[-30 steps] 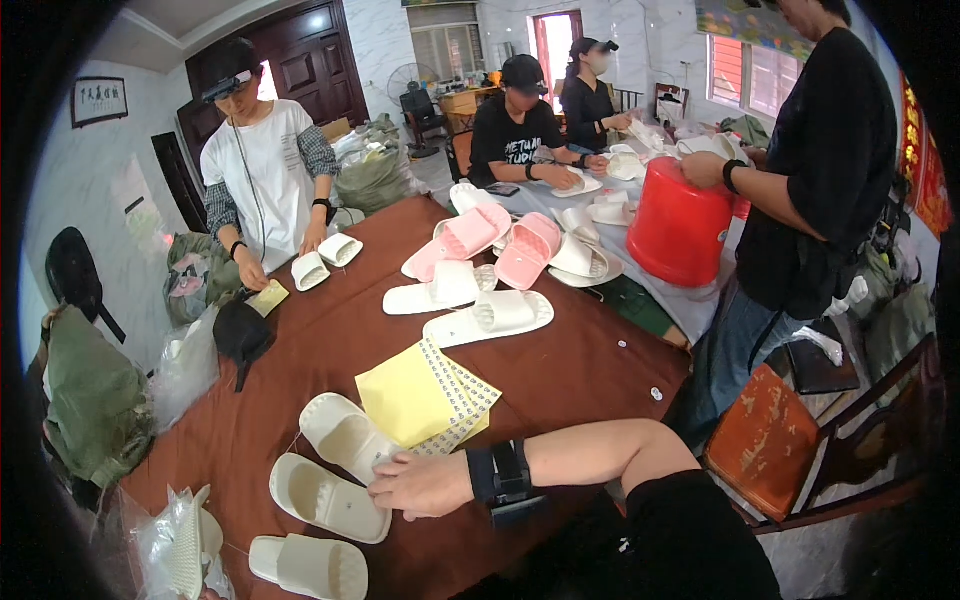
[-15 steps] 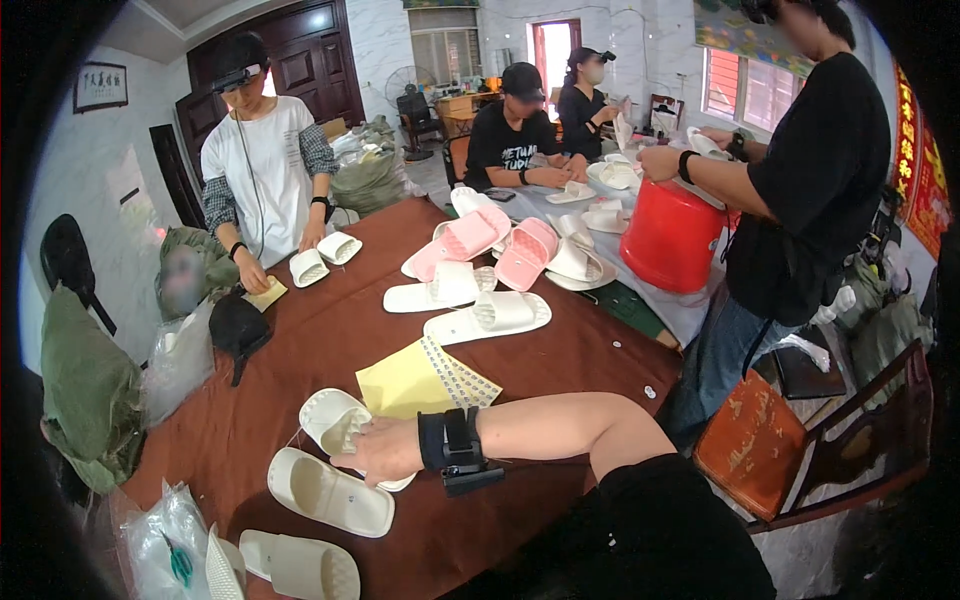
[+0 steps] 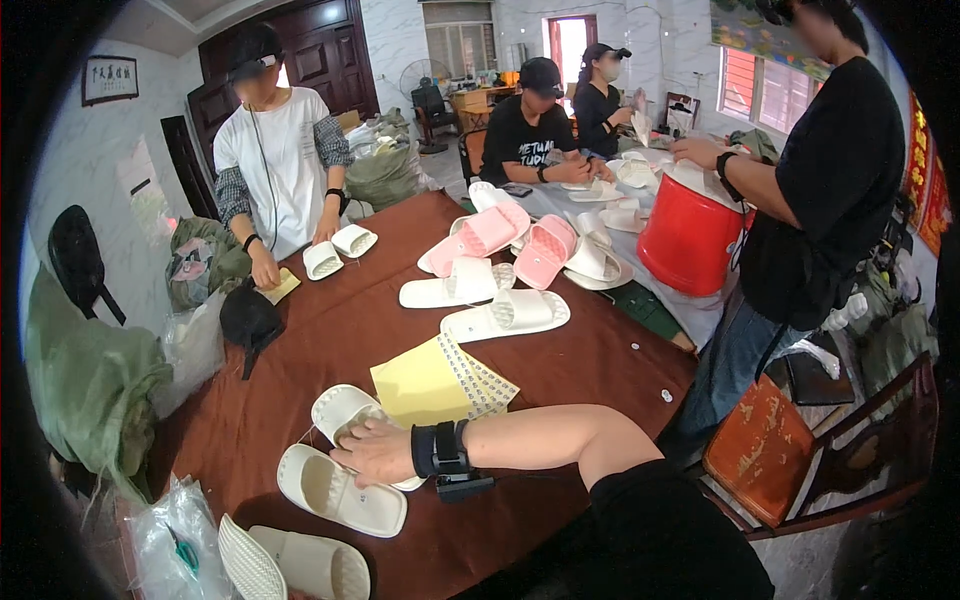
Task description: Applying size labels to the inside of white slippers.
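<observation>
1. Right hand (image 3: 375,452), fingers spread flat, presses on a white slipper (image 3: 345,412) at 7 o'clock; no left hand is in view.
2. A 2nd white slipper (image 3: 340,492) touches it below and 1 more (image 3: 300,562) lies nearer, none looking finished.
3. Yellow sheets (image 3: 425,382) lie just beyond at 1 o'clock.
4. Further slippers (image 3: 505,316) wait toward 12 o'clock, so most work seems left.

Open brown counter (image 3: 330,350) lies ahead and left of the yellow sheets (image 3: 435,380) — a hand could pass there. Nearer, three white slippers (image 3: 340,490) crowd the edge — a clear plastic bag (image 3: 170,540) just left.
</observation>
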Available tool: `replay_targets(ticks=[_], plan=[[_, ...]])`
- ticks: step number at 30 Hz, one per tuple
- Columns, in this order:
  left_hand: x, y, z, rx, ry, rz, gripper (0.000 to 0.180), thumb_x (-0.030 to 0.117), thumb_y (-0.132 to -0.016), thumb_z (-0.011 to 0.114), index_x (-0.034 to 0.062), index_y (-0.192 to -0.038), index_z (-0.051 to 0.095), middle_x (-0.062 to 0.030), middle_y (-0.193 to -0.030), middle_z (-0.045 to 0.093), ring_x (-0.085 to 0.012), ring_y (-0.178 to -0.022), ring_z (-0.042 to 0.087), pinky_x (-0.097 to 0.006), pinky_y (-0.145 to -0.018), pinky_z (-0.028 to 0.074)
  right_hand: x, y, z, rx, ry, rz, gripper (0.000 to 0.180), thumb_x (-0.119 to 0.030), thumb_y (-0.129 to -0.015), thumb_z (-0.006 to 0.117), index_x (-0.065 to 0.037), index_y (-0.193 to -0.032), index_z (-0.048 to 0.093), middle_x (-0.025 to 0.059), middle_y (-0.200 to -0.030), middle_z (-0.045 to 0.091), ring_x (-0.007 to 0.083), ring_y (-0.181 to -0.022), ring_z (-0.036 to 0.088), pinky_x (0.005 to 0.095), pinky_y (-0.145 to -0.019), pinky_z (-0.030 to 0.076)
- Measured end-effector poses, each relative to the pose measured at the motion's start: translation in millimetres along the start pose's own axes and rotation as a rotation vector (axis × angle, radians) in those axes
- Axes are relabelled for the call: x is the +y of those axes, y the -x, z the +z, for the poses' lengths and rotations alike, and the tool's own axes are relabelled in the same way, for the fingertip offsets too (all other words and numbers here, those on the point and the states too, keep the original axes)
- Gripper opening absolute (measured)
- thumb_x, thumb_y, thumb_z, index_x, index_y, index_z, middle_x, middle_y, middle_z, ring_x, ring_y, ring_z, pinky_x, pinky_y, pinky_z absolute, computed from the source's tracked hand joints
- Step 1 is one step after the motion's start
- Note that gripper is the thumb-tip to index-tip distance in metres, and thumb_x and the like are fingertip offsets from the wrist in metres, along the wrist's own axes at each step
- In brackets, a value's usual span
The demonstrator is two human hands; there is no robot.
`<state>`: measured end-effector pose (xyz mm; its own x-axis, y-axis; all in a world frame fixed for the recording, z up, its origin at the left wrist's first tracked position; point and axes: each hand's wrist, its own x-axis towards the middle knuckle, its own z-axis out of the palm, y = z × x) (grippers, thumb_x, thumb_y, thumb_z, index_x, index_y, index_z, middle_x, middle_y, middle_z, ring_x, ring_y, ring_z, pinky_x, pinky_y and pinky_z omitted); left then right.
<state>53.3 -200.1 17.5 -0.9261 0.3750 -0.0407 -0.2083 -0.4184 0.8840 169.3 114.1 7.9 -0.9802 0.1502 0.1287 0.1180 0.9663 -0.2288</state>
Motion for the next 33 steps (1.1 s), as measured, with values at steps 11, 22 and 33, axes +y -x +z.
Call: replay_targets(ticks=[11, 22, 33], plan=[[-23.3, -8.5, -18.4, 0.003, -0.050, 0.123, 0.027, 0.014, -0.086, 0.059, -0.0057, -0.104, 0.059, -0.0127, -0.090, 0.065, -0.0220, -0.073, 0.062, -0.032, -0.067, 0.051, -9.4, 3.8, -16.3, 0.327, -0.154, -0.057, 0.051, -0.031, -0.087, 0.063, 0.005, -0.120, 0.045, 0.0200, -0.109, 0.054, 0.0356, -0.109, 0.050, 0.0462, -0.094, 0.037], [-42.3, -24.0, -55.1, -0.045, -0.487, 0.473, 0.021, -0.001, -0.084, 0.054, -0.0040, -0.104, 0.057, -0.0172, -0.088, 0.060, -0.0274, -0.074, 0.056, -0.037, -0.068, 0.047, -28.6, 30.6, -71.2, 0.630, -0.385, -0.204, 0.052, -0.013, -0.085, 0.066, 0.004, -0.127, 0.041, 0.0231, -0.114, 0.050, 0.0403, -0.104, 0.050, 0.0460, -0.088, 0.042], [-39.2, -19.9, -49.0, 0.005, -0.035, 0.084, 0.028, 0.016, -0.083, 0.066, 0.0034, -0.107, 0.060, -0.0178, -0.097, 0.064, -0.0325, -0.087, 0.061, -0.043, -0.079, 0.049, 4.5, 75.2, -153.5, 0.935, -0.430, -0.127, 0.052, -0.024, -0.097, 0.056, 0.001, -0.139, 0.040, 0.0170, -0.111, 0.059, 0.0236, -0.095, 0.060, 0.0363, -0.083, 0.048]])
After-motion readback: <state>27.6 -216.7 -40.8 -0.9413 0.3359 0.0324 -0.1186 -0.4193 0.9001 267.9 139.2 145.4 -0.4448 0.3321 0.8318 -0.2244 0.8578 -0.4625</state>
